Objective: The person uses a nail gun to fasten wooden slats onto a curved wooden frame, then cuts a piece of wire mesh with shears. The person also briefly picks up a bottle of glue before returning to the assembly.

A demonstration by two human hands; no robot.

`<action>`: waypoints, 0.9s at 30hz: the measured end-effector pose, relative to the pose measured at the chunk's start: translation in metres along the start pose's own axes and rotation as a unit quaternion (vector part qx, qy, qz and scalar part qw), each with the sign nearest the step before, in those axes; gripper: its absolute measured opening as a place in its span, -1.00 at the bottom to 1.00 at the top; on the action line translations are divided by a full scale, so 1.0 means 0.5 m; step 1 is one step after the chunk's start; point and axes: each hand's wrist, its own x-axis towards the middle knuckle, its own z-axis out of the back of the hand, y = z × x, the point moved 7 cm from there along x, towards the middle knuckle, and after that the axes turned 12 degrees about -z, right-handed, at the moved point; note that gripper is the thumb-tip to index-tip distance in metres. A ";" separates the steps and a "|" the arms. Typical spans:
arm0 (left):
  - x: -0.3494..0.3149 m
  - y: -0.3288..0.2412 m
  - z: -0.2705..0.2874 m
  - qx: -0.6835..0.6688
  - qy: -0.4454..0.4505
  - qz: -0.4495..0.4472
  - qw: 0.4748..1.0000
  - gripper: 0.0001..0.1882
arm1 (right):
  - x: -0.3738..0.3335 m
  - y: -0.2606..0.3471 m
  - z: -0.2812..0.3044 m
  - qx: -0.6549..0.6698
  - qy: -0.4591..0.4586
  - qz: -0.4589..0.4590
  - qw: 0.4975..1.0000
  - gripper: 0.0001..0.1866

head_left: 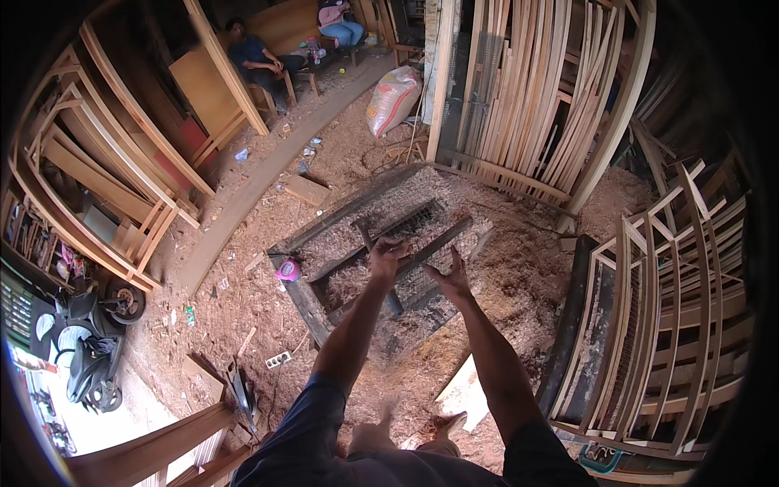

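My left hand [389,255] is over a dark frame set in wood shavings, its fingers curled toward the right. Whatever lies inside those fingers, if anything, is hidden. A dark bar [363,232] runs behind this hand and its lower end [395,303] shows beneath the wrist. Just to the right, my right hand [453,279] is open, its fingers apart and thumb toward the left hand. Between and behind both hands a long dark rail [447,238] slants across the frame. The frame's dark left beam [308,309] carries a pink tape measure [287,270] near its corner.
Shavings cover the floor, where a power strip [278,359] lies left of my arm. Wooden frames [661,300] stand at right, upright strips [527,97] behind. A filled sack [395,101] is farther back. Two people sit at the back; a motorbike [85,345] stands at left.
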 end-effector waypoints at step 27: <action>-0.458 -0.107 -0.560 0.431 0.377 -0.308 0.760 -0.56 | -0.334 0.210 0.445 0.368 -0.014 -0.105 0.924 -0.52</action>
